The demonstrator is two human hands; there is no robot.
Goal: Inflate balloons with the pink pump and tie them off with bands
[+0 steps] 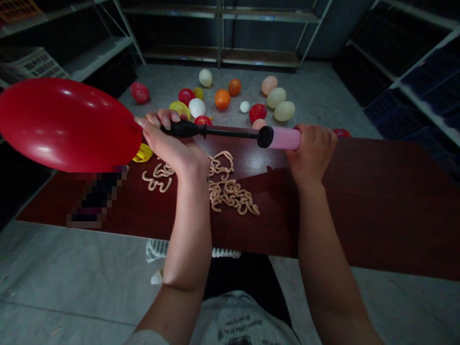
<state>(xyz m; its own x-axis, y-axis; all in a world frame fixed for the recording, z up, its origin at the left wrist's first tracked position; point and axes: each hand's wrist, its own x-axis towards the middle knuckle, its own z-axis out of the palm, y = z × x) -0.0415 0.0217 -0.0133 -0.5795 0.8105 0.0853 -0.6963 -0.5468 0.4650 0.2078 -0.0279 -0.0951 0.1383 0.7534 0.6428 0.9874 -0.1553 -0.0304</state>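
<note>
A large inflated red balloon (pixel 68 124) fills the left side of the head view. Its neck end meets the fingers of my left hand (pixel 172 136), which are wrapped round the black end of a hand pump (pixel 230 132). The pump's rod is drawn out between my hands. My right hand (pixel 312 148) grips the pump's pink barrel (pixel 285 138) at the right. Below the pump, tan uninflated long balloons (pixel 233 194) lie tangled on the dark red table (pixel 377 206). A yellow piece (pixel 143 153) is partly hidden behind the red balloon.
A blurred dark flat object (pixel 97 196) lies at the table's left. Beyond the table, several inflated balloons, one orange (pixel 222 99) and one white (pixel 197 108) among them, rest on the floor. Metal shelves (pixel 269 58) stand behind and at both sides.
</note>
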